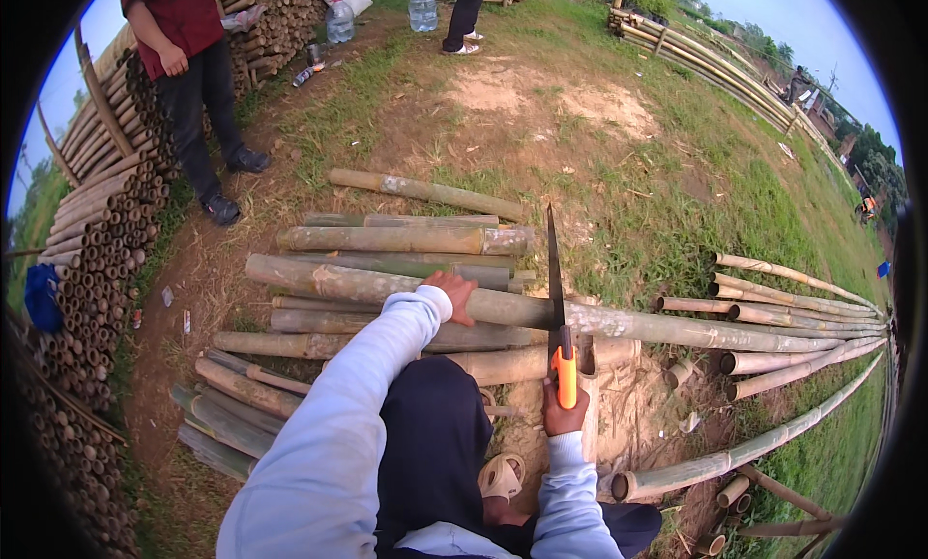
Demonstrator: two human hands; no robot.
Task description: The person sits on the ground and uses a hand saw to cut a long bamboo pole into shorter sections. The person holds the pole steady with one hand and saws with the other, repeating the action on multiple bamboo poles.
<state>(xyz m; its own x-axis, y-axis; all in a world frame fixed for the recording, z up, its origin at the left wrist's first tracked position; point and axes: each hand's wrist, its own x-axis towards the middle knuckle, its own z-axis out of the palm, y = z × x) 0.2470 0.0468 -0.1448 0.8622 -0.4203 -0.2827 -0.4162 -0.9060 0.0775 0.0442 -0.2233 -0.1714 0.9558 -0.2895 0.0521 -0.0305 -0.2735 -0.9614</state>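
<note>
A long bamboo pole [667,328] runs from the left across to the right in front of me. My left hand [452,294] grips it from above, left of the saw. In my right hand [563,411] is the orange handle of a handsaw [554,269], its dark blade pointing away from me. The blade crosses the pole at a right angle and touches it; how deep it sits in the wood I cannot tell. Beneath the pole's left part lie several cut bamboo lengths [387,239], side by side on the ground.
More cut bamboo [246,390] lies at the lower left, and long poles [773,361] spread out at the right. Stacked bamboo [97,211] lines the left side. A person [193,86] stands at the upper left; another person's leg [467,18] and water jugs [422,10] are farther back.
</note>
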